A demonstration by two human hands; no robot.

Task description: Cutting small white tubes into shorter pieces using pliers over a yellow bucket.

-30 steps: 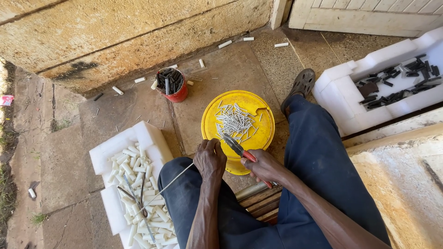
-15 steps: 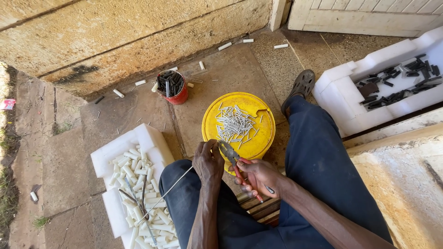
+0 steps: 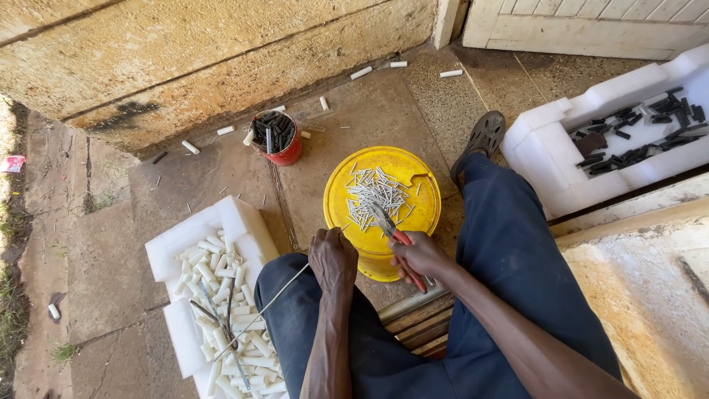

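A white foam tray (image 3: 193,244) of white tubes sits lower left. At centre, a yellow bucket lid (image 3: 413,214) carries cut wire pieces (image 3: 373,196). The right hand (image 3: 419,256) grips red-handled pliers (image 3: 391,230); the left hand (image 3: 332,258), fingers curled, pinches a thin wire (image 3: 277,295).

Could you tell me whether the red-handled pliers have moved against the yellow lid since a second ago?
Yes. The pliers in the right hand have swung up; their tip now reaches onto the yellow lid, near the wire pieces.
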